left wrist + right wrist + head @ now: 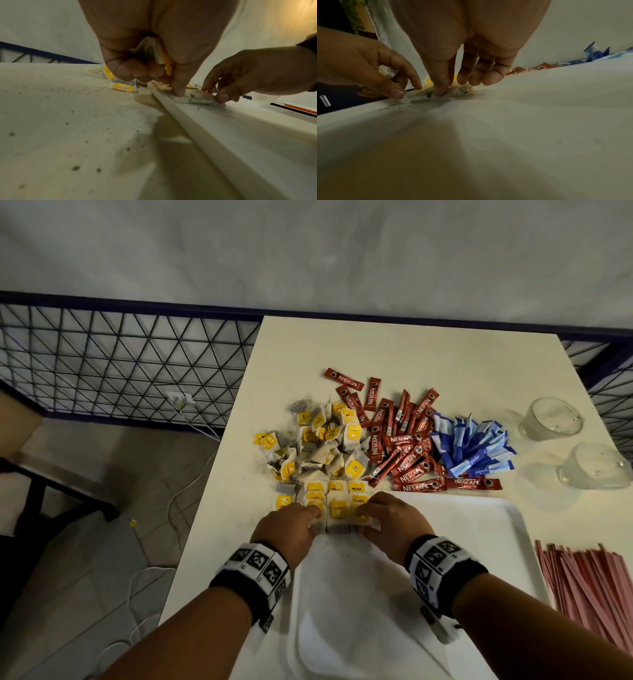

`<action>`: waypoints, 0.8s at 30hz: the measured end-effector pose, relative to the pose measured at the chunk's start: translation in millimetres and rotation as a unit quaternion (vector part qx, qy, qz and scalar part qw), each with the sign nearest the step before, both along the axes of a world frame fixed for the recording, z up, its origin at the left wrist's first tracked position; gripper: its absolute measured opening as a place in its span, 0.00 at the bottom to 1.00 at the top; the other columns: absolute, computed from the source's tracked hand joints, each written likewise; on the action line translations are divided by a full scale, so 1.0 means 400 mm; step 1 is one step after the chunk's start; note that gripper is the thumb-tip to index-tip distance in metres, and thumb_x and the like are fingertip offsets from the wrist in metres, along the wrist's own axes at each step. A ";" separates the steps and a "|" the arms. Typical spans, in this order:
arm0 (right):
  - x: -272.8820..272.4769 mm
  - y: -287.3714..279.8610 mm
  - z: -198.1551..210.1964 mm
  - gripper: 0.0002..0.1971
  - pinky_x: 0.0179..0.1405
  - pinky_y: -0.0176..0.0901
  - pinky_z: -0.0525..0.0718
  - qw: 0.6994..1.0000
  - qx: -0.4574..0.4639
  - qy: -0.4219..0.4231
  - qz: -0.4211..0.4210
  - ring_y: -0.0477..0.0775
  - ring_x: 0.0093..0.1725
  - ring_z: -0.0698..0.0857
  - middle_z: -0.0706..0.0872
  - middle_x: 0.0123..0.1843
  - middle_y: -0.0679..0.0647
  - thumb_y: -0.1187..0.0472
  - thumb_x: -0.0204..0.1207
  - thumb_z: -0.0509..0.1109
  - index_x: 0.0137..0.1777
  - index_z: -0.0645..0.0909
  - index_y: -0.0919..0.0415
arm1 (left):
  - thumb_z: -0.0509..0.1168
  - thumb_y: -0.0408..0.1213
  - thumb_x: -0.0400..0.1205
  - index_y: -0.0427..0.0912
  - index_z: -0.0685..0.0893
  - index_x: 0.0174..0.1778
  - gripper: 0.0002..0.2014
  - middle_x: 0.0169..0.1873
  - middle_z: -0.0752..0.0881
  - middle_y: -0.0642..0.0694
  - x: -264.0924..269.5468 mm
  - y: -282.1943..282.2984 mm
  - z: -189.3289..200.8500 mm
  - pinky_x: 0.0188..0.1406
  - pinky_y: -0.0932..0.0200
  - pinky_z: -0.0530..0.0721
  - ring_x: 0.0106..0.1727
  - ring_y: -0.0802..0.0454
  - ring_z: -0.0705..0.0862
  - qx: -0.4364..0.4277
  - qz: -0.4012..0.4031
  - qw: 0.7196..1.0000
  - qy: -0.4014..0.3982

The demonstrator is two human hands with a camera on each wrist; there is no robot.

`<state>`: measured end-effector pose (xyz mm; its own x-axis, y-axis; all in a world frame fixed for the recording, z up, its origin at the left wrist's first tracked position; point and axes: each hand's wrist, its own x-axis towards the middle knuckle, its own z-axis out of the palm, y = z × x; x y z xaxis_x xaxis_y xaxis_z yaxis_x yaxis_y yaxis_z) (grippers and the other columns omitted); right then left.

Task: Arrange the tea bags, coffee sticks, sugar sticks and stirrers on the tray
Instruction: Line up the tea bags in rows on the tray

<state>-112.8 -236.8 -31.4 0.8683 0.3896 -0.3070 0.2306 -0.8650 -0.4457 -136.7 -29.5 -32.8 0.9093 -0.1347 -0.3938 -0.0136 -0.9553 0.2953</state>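
Rows of yellow-tagged tea bags lie at the far left corner of the white tray. My left hand holds a spare tea bag curled in its palm while its thumb presses the near edge of the rows. My right hand pinches the rows' right end between thumb and fingertips. Behind lie a loose tea bag pile, red coffee sticks and blue sugar sticks. Pink stirrers lie right of the tray.
Two clear glasses stand at the table's right edge. The white table ends just left of my left hand, with a wire fence and cables on the floor beyond. Dark tea crumbs dot the table.
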 end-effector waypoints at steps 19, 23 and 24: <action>-0.001 0.051 0.196 0.11 0.36 0.33 0.80 0.960 0.218 -0.153 0.084 0.33 0.39 0.74 0.87 0.48 0.44 0.49 0.76 0.68 0.54 0.87 0.48 | 0.51 0.70 0.77 0.33 0.81 0.61 0.41 0.49 0.85 0.34 -0.009 -0.058 0.133 0.42 0.50 0.85 0.41 0.39 0.86 -0.763 0.447 0.419 0.205; -0.008 0.066 0.220 0.15 0.41 0.40 0.82 0.972 0.190 -0.135 0.043 0.40 0.43 0.81 0.84 0.47 0.41 0.41 0.72 0.69 0.56 0.85 0.46 | 0.47 0.70 0.79 0.35 0.88 0.55 0.41 0.46 0.89 0.36 -0.010 -0.087 0.167 0.53 0.47 0.80 0.42 0.40 0.90 -0.771 0.429 0.429 0.196; -0.006 0.069 0.223 0.18 0.44 0.42 0.82 0.978 0.173 -0.118 0.018 0.43 0.45 0.81 0.83 0.47 0.40 0.39 0.71 0.70 0.56 0.84 0.46 | 0.47 0.70 0.79 0.36 0.87 0.55 0.40 0.45 0.90 0.36 -0.010 -0.093 0.174 0.54 0.46 0.79 0.42 0.40 0.90 -0.770 0.425 0.435 0.193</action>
<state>-115.1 -209.4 57.6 0.8826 0.4668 0.0557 0.3904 -0.6618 -0.6400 -140.6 -66.8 36.7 0.7941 -0.1896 -0.5775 0.4864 0.7680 0.4167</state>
